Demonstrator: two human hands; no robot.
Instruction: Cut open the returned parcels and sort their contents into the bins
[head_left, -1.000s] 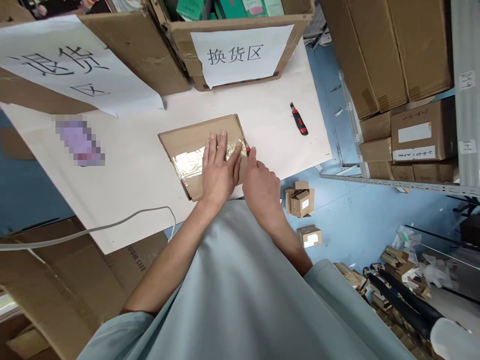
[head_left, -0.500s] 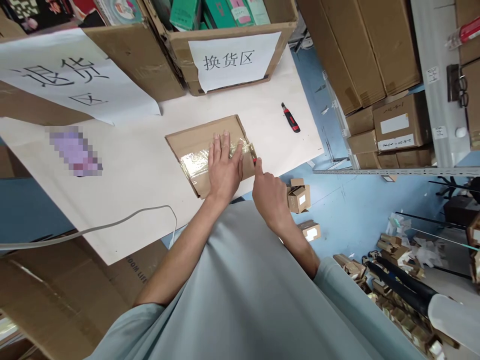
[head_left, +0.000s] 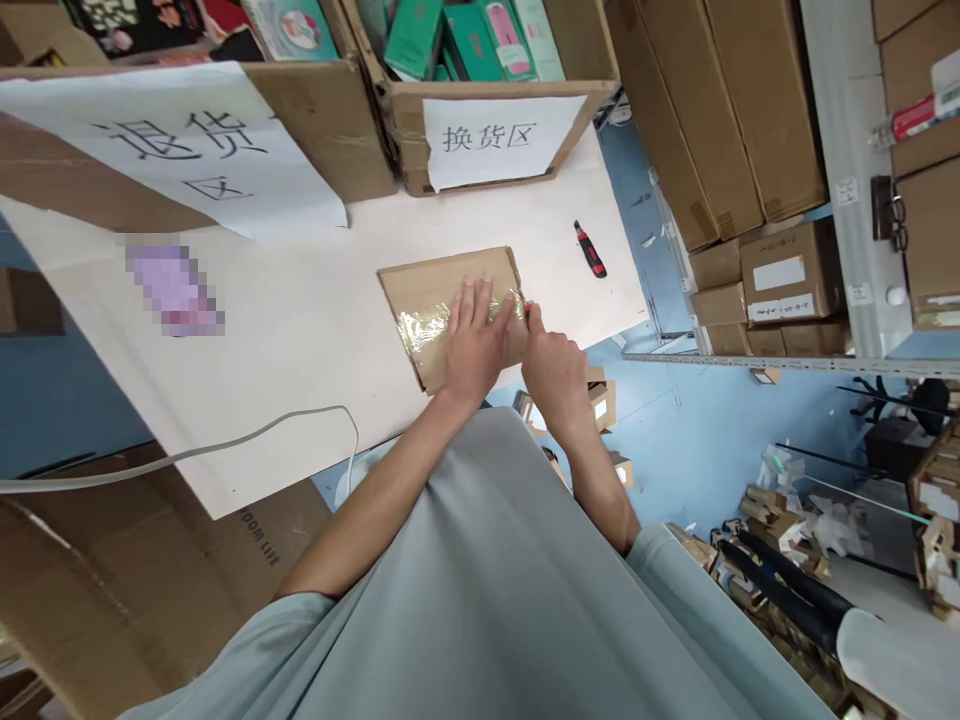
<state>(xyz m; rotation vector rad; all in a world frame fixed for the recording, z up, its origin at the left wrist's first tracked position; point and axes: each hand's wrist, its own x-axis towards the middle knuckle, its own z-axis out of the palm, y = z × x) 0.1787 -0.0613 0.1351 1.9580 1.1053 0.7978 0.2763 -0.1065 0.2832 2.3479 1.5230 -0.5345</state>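
A flat brown cardboard box [head_left: 427, 290] with shiny clear tape across it lies near the front edge of the white table [head_left: 300, 340]. My left hand [head_left: 477, 345] rests on its top, fingers spread over the tape. At the box's right edge, my right hand [head_left: 555, 375] is closed round a small red tool [head_left: 528, 311], mostly hidden by the fingers; it looks like a cutter. Farther right on the table lies another red and black utility knife [head_left: 591, 250].
Two labelled cartons [head_left: 502, 140] [head_left: 322, 120] stand along the table's back. A pixelated purple object [head_left: 176, 290] lies left, and a grey cable [head_left: 247, 437] crosses the front left. Shelves with boxes [head_left: 787, 275] stand right. A person's dark-clad legs [head_left: 787, 590] show lower right.
The whole view has shifted, so table things appear farther right or lower. Against the box, my right hand sits slightly higher along its right edge; my left hand still presses on top.
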